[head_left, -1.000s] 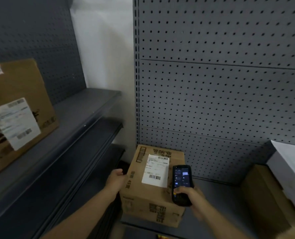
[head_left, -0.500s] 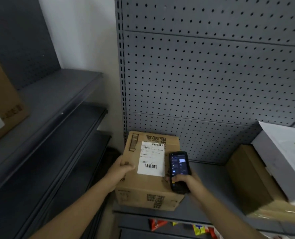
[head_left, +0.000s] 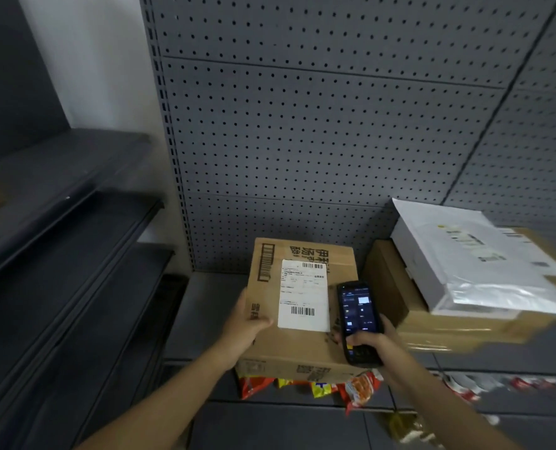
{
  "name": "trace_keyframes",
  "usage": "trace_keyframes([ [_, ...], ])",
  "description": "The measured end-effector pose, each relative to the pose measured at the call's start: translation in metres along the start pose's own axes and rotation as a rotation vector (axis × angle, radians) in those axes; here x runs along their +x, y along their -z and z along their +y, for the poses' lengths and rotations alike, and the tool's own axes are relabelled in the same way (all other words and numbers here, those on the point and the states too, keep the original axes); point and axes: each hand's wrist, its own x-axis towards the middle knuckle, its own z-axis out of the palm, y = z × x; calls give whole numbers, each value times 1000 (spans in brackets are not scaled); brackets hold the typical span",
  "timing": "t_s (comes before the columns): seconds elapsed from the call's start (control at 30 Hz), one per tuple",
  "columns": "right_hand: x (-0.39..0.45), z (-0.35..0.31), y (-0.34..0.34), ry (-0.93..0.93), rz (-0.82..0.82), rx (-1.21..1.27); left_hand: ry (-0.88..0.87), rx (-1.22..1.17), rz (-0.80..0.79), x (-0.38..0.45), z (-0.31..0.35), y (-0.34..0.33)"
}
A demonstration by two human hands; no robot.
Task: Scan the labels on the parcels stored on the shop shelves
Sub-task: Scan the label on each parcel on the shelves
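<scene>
At the bottom middle, the left hand (head_left: 244,326) grips the brown box (head_left: 302,345) on the shelf (head_left: 205,306); its white label (head_left: 303,295) shows barcodes; the right hand (head_left: 375,344) grips the scanner (head_left: 358,315).

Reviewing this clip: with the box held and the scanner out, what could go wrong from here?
1. The box overhangs the shelf edge, steadied only by the left hand; it might tip onto the snack packets below.
2. The scanner, gripped in the right hand, sits beside the label, so it may misread.
3. The white parcel looks tilted on its carton and could slide.
</scene>
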Motion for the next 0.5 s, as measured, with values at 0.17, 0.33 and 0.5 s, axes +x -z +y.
trace_keyframes([
  [0.17,-37,15,52,5,-46,-40,-71,94,59,-34,-7,-62],
  [0.33,-50,32,84,-40,-43,-52,-45,162,91,-46,-27,-98],
  [0.5,-45,45,92,-74,-40,-63,46,162,119,-53,-55,-106],
])
